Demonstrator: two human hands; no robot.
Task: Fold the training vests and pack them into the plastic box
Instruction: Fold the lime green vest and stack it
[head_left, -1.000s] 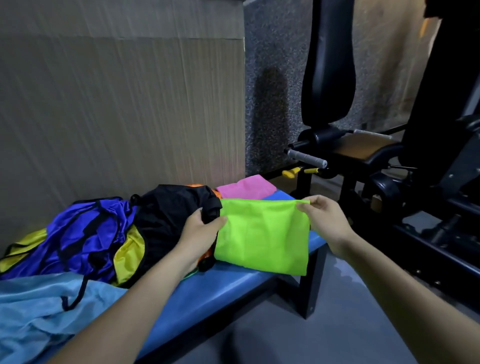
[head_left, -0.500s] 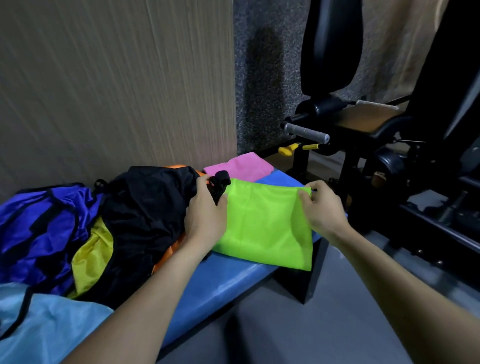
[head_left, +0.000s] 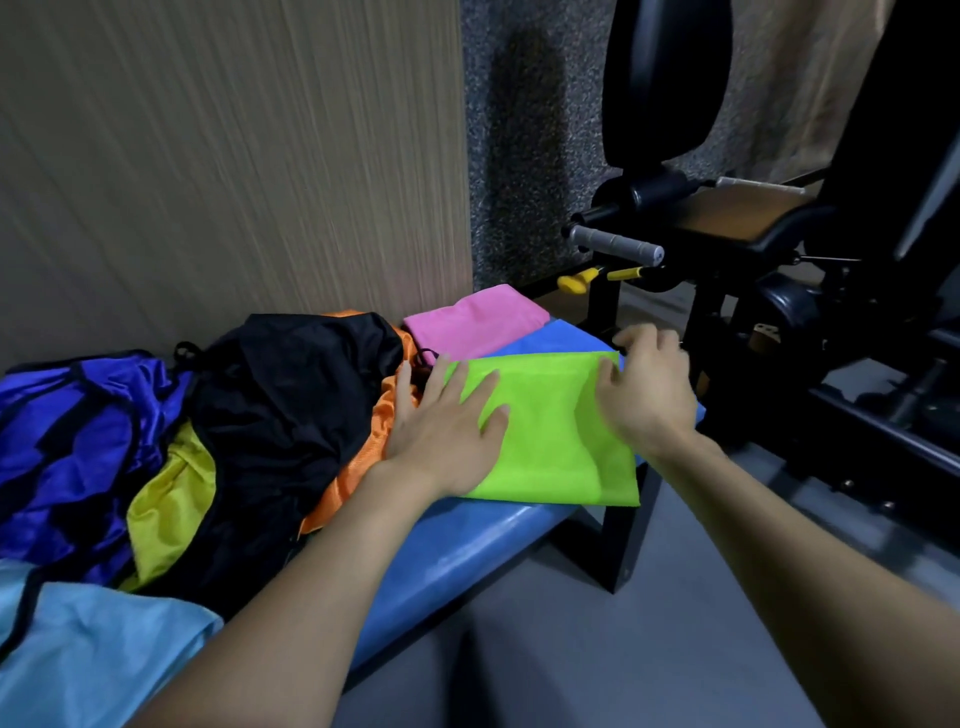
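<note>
A folded lime-green vest (head_left: 558, 441) lies flat on the right end of the blue padded bench (head_left: 467, 551). My left hand (head_left: 447, 421) presses flat on its left part with straight fingers. My right hand (head_left: 644, 389) rests on its right part, fingers spread and loosely bent over the top right corner. Behind it lie a folded pink vest (head_left: 475, 322) and a folded blue vest (head_left: 561, 338). Left of my hands is a loose heap: a black vest (head_left: 280, 405), an orange vest (head_left: 363, 457), a purple vest (head_left: 78, 447), a yellow vest (head_left: 166, 504) and a light blue vest (head_left: 88, 654). No plastic box is in view.
A wood-grain wall panel (head_left: 234, 166) stands right behind the bench. A black gym machine (head_left: 779, 249) with a grey handle (head_left: 613, 241) and a yellow knob (head_left: 574, 283) fills the right side. Grey floor (head_left: 571, 649) lies below the bench's black leg (head_left: 623, 525).
Both hands let go of the green vest's top corners after lowering it onto the bench. My left hand now lies flat on it and my right hand rests on its right part.
</note>
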